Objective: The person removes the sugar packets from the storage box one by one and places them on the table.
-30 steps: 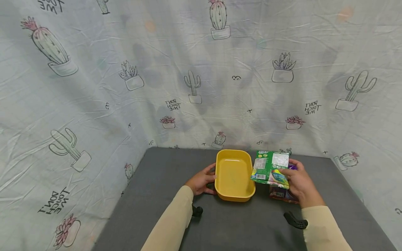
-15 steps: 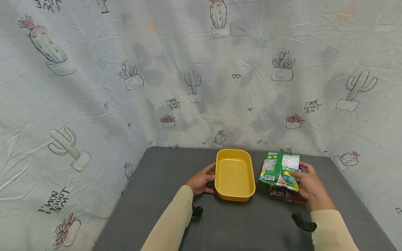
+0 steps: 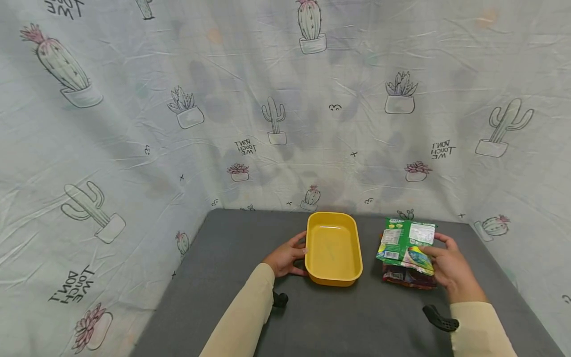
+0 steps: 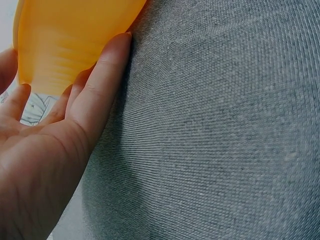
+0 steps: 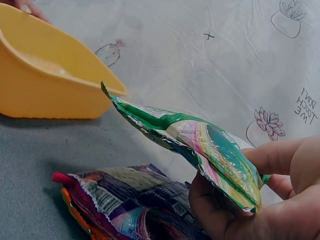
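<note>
A yellow plastic tub (image 3: 332, 250) sits at the middle of the grey table. My left hand (image 3: 285, 259) rests against its left side, fingers spread; the left wrist view shows them fairly straight along the wall (image 4: 70, 45). To the tub's right, my right hand (image 3: 452, 267) pinches a green, shiny packet (image 3: 406, 244) by its right edge, thumb on top. Below that packet, a dark purple packet (image 3: 403, 276) lies on the table, largely covered in the head view. An orange edge (image 5: 75, 212) peeks out under the purple packet in the right wrist view.
A grey cloth-like surface (image 3: 348, 322) covers the table. White sheets printed with cacti (image 3: 285, 163) hang behind it and at both sides. A black wrist strap part (image 3: 439, 318) sticks out beside the right sleeve, another (image 3: 280, 300) by the left.
My right hand has moved to the right with the green packet, away from the tub and over the purple packet. The left hand and the tub have stayed in place.
</note>
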Available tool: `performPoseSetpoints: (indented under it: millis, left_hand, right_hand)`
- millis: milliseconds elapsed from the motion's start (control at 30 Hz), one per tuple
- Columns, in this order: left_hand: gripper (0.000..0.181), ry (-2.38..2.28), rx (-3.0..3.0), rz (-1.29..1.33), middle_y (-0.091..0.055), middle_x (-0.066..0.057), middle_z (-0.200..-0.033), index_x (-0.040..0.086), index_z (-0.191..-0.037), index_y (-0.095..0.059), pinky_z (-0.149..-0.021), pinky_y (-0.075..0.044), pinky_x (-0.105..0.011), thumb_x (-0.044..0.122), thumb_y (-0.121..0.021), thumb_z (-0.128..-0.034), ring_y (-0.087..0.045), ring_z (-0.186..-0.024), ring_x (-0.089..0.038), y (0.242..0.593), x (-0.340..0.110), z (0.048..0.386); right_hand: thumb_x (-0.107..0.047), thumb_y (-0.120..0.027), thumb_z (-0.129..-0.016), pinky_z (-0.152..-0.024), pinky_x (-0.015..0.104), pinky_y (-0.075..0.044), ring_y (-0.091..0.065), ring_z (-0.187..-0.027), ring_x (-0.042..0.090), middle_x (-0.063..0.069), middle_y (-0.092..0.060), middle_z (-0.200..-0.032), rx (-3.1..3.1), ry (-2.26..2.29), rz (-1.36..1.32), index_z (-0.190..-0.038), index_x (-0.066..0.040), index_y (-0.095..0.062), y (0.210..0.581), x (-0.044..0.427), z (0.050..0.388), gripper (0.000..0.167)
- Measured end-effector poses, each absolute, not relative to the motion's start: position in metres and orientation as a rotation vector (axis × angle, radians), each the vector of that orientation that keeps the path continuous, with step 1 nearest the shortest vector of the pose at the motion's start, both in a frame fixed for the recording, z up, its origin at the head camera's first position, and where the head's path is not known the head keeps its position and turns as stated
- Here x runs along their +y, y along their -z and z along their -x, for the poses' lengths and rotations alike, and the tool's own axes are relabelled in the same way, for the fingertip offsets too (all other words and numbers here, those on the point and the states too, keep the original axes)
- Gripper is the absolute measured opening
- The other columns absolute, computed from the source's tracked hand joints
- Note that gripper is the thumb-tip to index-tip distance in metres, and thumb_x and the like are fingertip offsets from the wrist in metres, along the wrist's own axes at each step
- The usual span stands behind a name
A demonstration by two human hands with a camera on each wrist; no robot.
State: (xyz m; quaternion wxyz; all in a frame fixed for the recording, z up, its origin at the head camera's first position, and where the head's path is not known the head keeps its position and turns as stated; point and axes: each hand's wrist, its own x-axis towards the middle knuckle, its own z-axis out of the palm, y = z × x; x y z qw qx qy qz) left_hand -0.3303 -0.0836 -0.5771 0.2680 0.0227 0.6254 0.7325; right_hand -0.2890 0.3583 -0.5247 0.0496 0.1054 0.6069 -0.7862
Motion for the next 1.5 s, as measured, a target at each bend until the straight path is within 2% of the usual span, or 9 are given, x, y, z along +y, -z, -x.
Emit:
performPoseSetpoints:
  millis: [333, 567, 767, 1033, 1167, 1267, 1367, 1433, 1500]
  left_hand:
    - [0.070, -1.980, 1.699, -0.065, -0.041, -0.015, -0.169, 0.027, -0.175, -0.030, -0.092, -0.058, -0.067, 0.018, -0.063, -0.1137, -0.053, -0.142, -0.036, 0.575, -0.084, 0.329]
    - [0.070, -1.976, 1.697, -0.074, -0.042, -0.014, -0.168, 0.028, -0.174, -0.031, -0.092, -0.058, -0.066, 0.018, -0.064, -0.1130, -0.053, -0.142, -0.036, 0.575, -0.084, 0.329]
    - [0.071, -1.980, 1.702, -0.059, -0.043, -0.013, -0.168, 0.030, -0.174, -0.032, -0.091, -0.059, -0.066, 0.019, -0.065, -0.1125, -0.055, -0.140, -0.035, 0.577, -0.083, 0.330]
    - [0.070, -1.979, 1.697, -0.058, -0.043, -0.013, -0.168, 0.029, -0.174, -0.031, -0.092, -0.058, -0.066, 0.018, -0.063, -0.1138, -0.055, -0.140, -0.035, 0.577, -0.084, 0.329]
    - [0.070, -1.970, 1.695, -0.067, -0.041, -0.013, -0.169, 0.029, -0.175, -0.029, -0.092, -0.059, -0.066, 0.017, -0.061, -0.1144, -0.053, -0.141, -0.035, 0.575, -0.083, 0.329]
    - [0.070, -1.962, 1.698, -0.069, -0.040, -0.014, -0.170, 0.028, -0.176, -0.027, -0.092, -0.059, -0.066, 0.017, -0.061, -0.1147, -0.052, -0.143, -0.036, 0.573, -0.082, 0.328]
    - [0.071, -1.958, 1.708, -0.060, -0.039, -0.015, -0.170, 0.026, -0.176, -0.027, -0.091, -0.059, -0.066, 0.016, -0.061, -0.1143, -0.051, -0.143, -0.037, 0.573, -0.082, 0.329]
    - [0.071, -1.961, 1.709, -0.045, -0.040, -0.015, -0.170, 0.026, -0.175, -0.028, -0.091, -0.059, -0.066, 0.017, -0.062, -0.1138, -0.051, -0.143, -0.037, 0.573, -0.083, 0.329]
    - [0.072, -1.964, 1.710, -0.024, -0.041, -0.015, -0.169, 0.026, -0.175, -0.029, -0.090, -0.059, -0.066, 0.017, -0.064, -0.1128, -0.051, -0.143, -0.037, 0.575, -0.083, 0.329]
  right_hand:
    - [0.006, -0.055, -0.110, -0.073, 0.036, -0.065, -0.075, -0.084, 0.016, 0.000, -0.062, -0.102, 1.792, 2.424, -0.356, -0.136, -0.028, -0.022, 0.529, 0.364, 0.288, 0.055]
    - [0.004, -0.058, -0.110, -0.070, 0.033, -0.064, -0.073, -0.080, 0.015, 0.001, -0.062, -0.103, 1.848, 2.353, -0.352, -0.144, -0.024, -0.017, 0.538, 0.369, 0.286, 0.060]
    - [0.003, -0.058, -0.111, -0.069, 0.033, -0.064, -0.074, -0.079, 0.015, 0.001, -0.065, -0.100, 1.861, 2.344, -0.339, -0.141, -0.026, -0.020, 0.545, 0.371, 0.284, 0.057]
    - [0.004, -0.057, -0.110, -0.068, 0.033, -0.063, -0.073, -0.078, 0.014, 0.000, -0.066, -0.098, 1.981, 2.274, -0.365, -0.159, -0.007, -0.002, 0.546, 0.372, 0.284, 0.074]
    - [0.004, -0.056, -0.110, -0.067, 0.032, -0.063, -0.072, -0.077, 0.013, 0.001, -0.064, -0.099, 2.054, 2.216, -0.403, -0.163, -0.002, 0.001, 0.547, 0.374, 0.284, 0.078]
    - [0.002, -0.057, -0.110, -0.066, 0.033, -0.062, -0.070, -0.076, 0.013, 0.008, -0.061, -0.104, 2.148, 2.143, -0.446, -0.165, 0.002, -0.002, 0.547, 0.372, 0.283, 0.078]
    - [-0.003, -0.059, -0.109, -0.064, 0.034, -0.061, -0.068, -0.077, 0.015, 0.022, -0.057, -0.116, 2.319, 2.010, -0.507, -0.164, 0.008, -0.010, 0.546, 0.367, 0.281, 0.075]
    - [-0.007, -0.061, -0.109, -0.068, 0.039, -0.060, -0.067, -0.085, 0.024, 0.034, -0.049, -0.127, 2.455, 1.887, -0.558, -0.162, 0.013, -0.018, 0.545, 0.363, 0.280, 0.072]
    - [-0.013, -0.062, -0.108, -0.079, 0.049, -0.060, -0.064, -0.102, 0.038, 0.043, -0.041, -0.140, 2.537, 1.776, -0.622, -0.160, 0.017, -0.022, 0.546, 0.360, 0.277, 0.071]
